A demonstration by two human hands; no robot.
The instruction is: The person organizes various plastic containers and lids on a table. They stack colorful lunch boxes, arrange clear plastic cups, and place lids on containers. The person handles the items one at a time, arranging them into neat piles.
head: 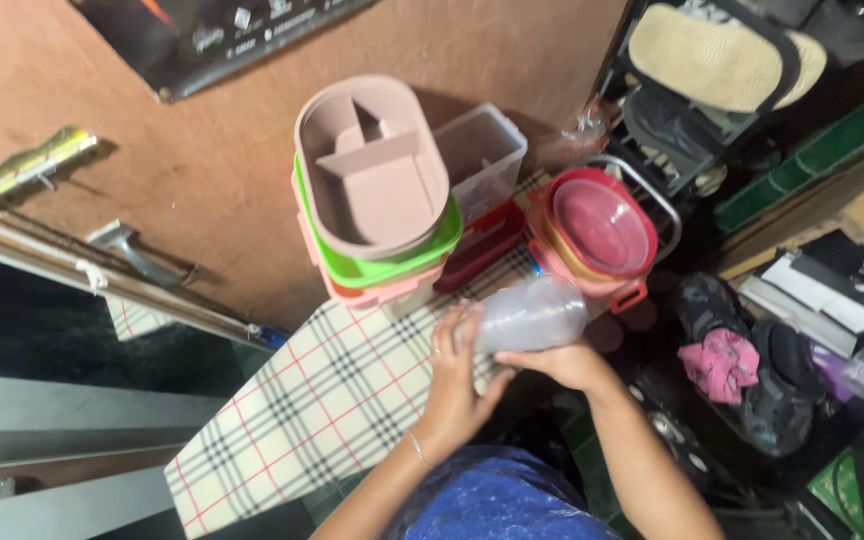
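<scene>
A clear plastic bottle [534, 314] lies tilted in both my hands, above the edge of a plaid-covered table [322, 400]. My left hand [455, 378] wraps its lower end, with a thin bracelet at the wrist. From below and the right, my right hand [560, 363] grips the bottle's underside. Just beyond the bottle stands a stack of oval lunch boxes [374, 190]: a pink divided tray on top, then a green one, then pink.
A clear square container [482, 152] and a dark red box [477, 248] sit behind the stack. Round red and yellow bowls [600, 232] stand stacked at the right. A shoe rack [712, 80], a pink cloth [720, 362] and dark bags crowd the floor.
</scene>
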